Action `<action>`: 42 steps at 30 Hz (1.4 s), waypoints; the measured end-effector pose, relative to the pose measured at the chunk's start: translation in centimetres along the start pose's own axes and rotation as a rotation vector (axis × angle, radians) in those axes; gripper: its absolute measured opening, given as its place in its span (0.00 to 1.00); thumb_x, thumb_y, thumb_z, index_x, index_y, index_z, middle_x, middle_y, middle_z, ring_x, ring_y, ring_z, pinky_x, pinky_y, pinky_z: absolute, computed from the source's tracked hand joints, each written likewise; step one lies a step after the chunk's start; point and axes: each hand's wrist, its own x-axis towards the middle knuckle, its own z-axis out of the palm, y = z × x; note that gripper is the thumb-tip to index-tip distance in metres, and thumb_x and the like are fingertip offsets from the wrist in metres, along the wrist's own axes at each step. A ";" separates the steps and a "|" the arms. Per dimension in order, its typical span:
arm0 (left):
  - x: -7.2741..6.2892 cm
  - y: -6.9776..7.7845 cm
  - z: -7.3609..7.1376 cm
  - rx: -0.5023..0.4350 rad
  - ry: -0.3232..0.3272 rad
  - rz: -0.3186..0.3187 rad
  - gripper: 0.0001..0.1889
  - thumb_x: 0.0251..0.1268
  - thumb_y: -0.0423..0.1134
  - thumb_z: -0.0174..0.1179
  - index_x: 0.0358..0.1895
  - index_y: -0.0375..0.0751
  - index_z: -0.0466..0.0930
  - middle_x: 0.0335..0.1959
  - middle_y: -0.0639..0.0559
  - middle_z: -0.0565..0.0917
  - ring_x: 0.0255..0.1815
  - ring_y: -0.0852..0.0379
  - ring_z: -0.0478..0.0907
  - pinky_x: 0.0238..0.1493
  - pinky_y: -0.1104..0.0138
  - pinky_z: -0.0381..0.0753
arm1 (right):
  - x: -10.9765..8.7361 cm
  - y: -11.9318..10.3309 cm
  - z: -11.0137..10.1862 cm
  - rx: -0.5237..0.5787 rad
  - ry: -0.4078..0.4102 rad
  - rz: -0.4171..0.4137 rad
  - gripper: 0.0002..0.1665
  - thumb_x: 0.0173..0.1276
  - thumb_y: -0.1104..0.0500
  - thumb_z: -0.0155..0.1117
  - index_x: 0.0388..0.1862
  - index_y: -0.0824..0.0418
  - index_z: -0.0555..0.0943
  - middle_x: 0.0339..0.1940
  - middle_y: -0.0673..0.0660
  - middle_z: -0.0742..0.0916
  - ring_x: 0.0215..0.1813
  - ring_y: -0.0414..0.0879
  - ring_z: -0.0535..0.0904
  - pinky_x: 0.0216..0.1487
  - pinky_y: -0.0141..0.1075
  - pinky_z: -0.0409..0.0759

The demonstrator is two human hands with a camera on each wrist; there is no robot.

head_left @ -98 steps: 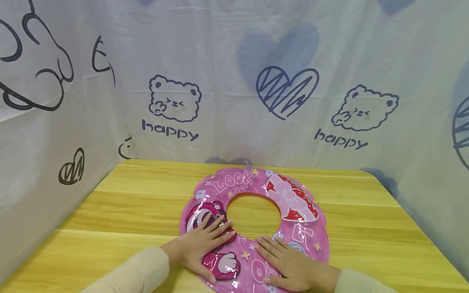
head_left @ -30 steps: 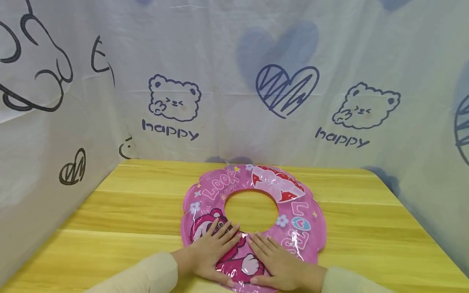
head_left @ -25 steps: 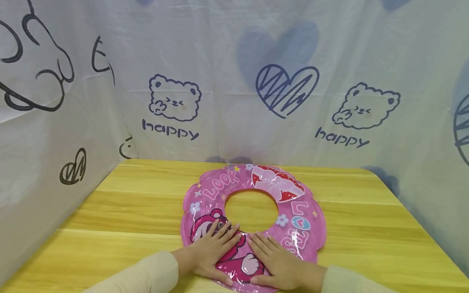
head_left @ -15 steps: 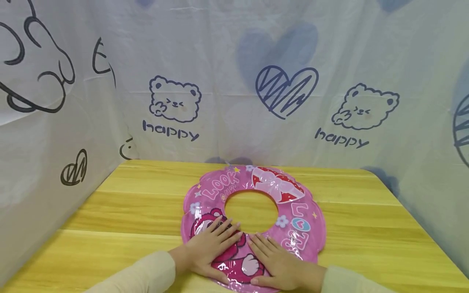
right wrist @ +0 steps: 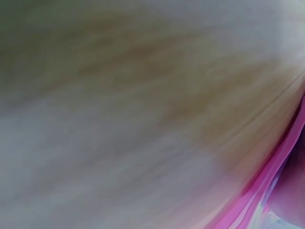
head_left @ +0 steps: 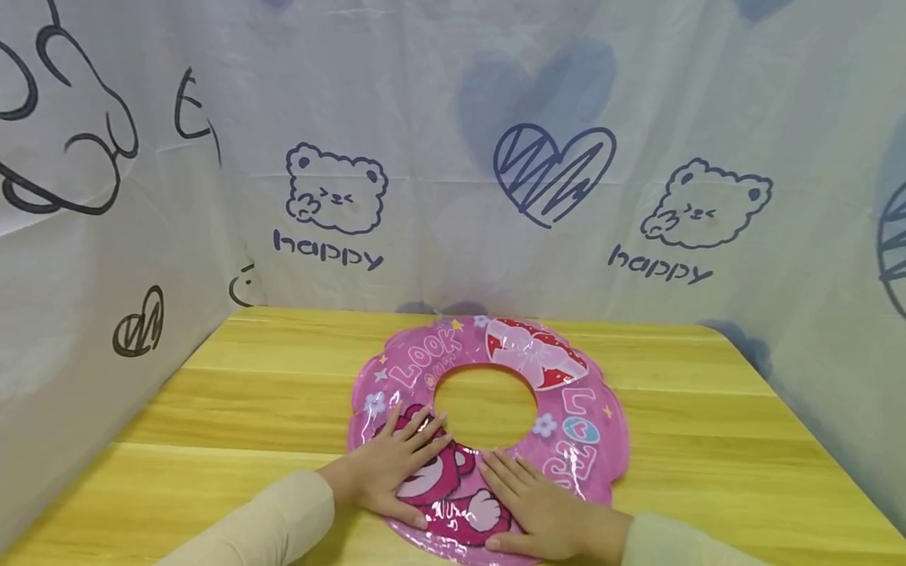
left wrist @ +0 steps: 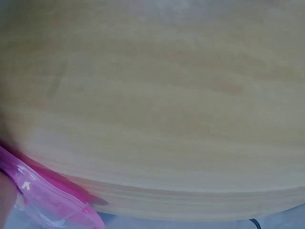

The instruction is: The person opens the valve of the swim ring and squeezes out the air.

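Note:
A pink inflatable swim ring (head_left: 583, 409), printed with a bear, a bow and lettering, lies flat on the wooden table. My left hand (head_left: 389, 464) rests on its near left side with fingers spread over the bear's head. On the near right part lies my right hand (head_left: 541, 507), fingers straight and pointing to the hole, thumb beside the bear's paw. A pink edge of the swim ring (left wrist: 52, 200) shows at the lower left of the left wrist view. In the right wrist view the swim ring (right wrist: 257, 195) fills the lower right corner.
The yellow wood-grain table (head_left: 233, 409) reaches back to a white curtain (head_left: 439, 196) printed with bears, hearts and "happy". The same cloth hangs along the left and right sides. A dark cable (left wrist: 256, 223) shows past the table edge in the left wrist view.
Since the earliest frame the swim ring has turned anticlockwise. In the last half second my left hand has slid left and slightly back over the bear's head; my right hand has stayed put.

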 end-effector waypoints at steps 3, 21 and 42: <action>0.0 0.0 -0.1 -0.061 -0.041 -0.009 0.54 0.48 0.74 0.51 0.73 0.41 0.48 0.75 0.39 0.50 0.74 0.37 0.47 0.68 0.37 0.47 | 0.1 0.1 0.0 -0.011 0.000 0.001 0.48 0.69 0.31 0.36 0.72 0.65 0.54 0.73 0.62 0.62 0.73 0.56 0.57 0.69 0.48 0.60; 0.2 0.5 0.7 0.118 0.060 0.058 0.54 0.50 0.78 0.43 0.72 0.41 0.51 0.74 0.40 0.54 0.73 0.39 0.51 0.70 0.44 0.50 | -0.9 1.3 -0.2 0.165 -0.030 -0.036 0.49 0.67 0.31 0.42 0.73 0.65 0.52 0.74 0.63 0.59 0.73 0.60 0.55 0.67 0.20 0.21; -0.3 -0.3 -0.8 0.085 0.008 0.171 0.55 0.44 0.76 0.53 0.72 0.41 0.53 0.73 0.43 0.56 0.73 0.41 0.53 0.67 0.41 0.55 | -2.6 1.9 -1.1 0.047 0.021 -0.156 0.46 0.67 0.32 0.43 0.72 0.62 0.57 0.72 0.60 0.65 0.71 0.57 0.62 0.69 0.19 0.25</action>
